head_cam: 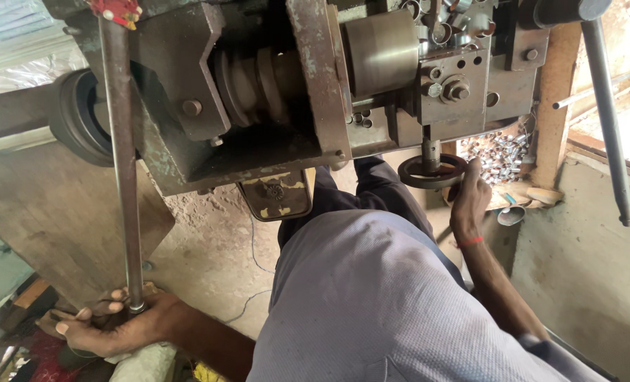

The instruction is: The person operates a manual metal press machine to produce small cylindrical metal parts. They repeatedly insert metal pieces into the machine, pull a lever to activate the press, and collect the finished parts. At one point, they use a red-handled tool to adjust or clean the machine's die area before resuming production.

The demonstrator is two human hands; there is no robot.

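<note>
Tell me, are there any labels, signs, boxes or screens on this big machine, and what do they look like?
Plate: hangs under the machine's middle, above the person's lap; a rounded rectangle, dark with worn yellow patches and a round emblem.
Red tag: at the top of the long metal rod, top left; small, crumpled, red with yellow bits.
No boxes or screens show.

L hand [106, 325] low, fingers curled shut; R hand [468, 198] raised, arm extended, fingers closed.

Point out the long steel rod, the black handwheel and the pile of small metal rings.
long steel rod [125, 177], head view, mid-length of the shaft.
black handwheel [415, 175], head view, left part of the rim.
pile of small metal rings [500, 152], head view, middle of the heap.
</note>
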